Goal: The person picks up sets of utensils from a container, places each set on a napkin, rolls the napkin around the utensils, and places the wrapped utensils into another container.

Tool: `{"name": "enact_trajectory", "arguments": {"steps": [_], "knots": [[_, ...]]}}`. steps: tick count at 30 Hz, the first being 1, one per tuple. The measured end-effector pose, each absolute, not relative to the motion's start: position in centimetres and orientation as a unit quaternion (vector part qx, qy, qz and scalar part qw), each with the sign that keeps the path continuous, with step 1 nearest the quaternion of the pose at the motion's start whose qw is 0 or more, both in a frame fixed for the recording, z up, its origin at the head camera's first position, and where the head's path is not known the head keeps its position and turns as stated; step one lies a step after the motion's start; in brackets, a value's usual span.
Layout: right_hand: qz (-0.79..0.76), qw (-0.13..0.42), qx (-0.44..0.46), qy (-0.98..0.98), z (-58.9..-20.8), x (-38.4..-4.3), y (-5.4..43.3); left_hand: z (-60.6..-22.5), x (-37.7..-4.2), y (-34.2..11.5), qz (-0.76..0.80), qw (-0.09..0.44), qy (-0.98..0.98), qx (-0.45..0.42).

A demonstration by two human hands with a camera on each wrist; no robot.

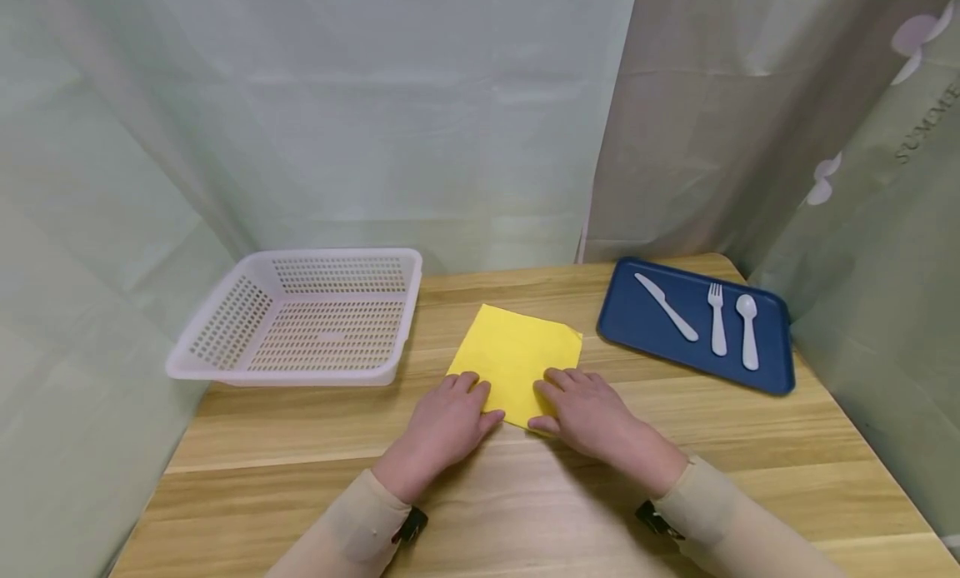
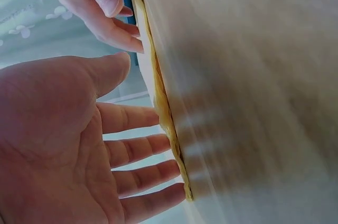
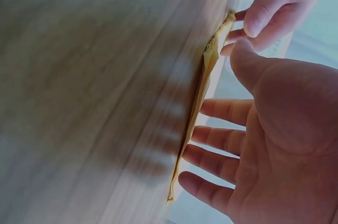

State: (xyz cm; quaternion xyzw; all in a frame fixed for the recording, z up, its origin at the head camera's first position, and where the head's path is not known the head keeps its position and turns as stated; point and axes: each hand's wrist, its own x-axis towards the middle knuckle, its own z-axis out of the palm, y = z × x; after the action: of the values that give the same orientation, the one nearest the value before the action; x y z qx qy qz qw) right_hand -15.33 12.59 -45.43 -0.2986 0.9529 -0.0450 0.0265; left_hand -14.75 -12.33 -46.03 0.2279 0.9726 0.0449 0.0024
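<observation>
A folded yellow cloth (image 1: 517,345) lies flat on the wooden table in the middle of the head view, its near edge toward me. My left hand (image 1: 452,420) rests on its near left part, fingers extended. On the near right part lies my right hand (image 1: 588,411), also with fingers stretched out. In the left wrist view the left fingertips (image 2: 171,168) meet the thin edge of the cloth (image 2: 165,113). The right wrist view shows the right fingertips (image 3: 193,152) at the cloth's edge (image 3: 195,108), palm raised off the table.
A white perforated plastic basket (image 1: 408,311) stands at the back left. At the back right is a dark blue tray (image 1: 645,336) carrying a white knife (image 1: 667,307), fork (image 1: 717,320) and spoon (image 1: 748,332). Curtains (image 1: 420,128) hang behind and beside the wooden table (image 1: 525,511).
</observation>
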Motion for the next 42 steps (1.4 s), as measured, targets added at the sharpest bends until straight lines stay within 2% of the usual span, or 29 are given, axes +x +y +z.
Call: {"name": "enact_trajectory", "arguments": {"steps": [23, 35, 42], "knots": [[-0.047, 0.022, -0.306, 0.95, -45.0, -13.7, 12.9, -45.9, -16.4, -12.8, 0.056, 0.01, 0.965, 0.257], [-0.042, 0.0, -0.317, 0.947, -45.1, -13.0, 13.2, -46.2, -16.6, -12.8, 0.074, 0.011, 0.962, 0.265], [-0.038, -0.026, -0.324, 0.945, -44.8, -14.2, 13.4, -46.3, -16.7, -12.8, 0.078, 0.013, 0.959, 0.271]]}}
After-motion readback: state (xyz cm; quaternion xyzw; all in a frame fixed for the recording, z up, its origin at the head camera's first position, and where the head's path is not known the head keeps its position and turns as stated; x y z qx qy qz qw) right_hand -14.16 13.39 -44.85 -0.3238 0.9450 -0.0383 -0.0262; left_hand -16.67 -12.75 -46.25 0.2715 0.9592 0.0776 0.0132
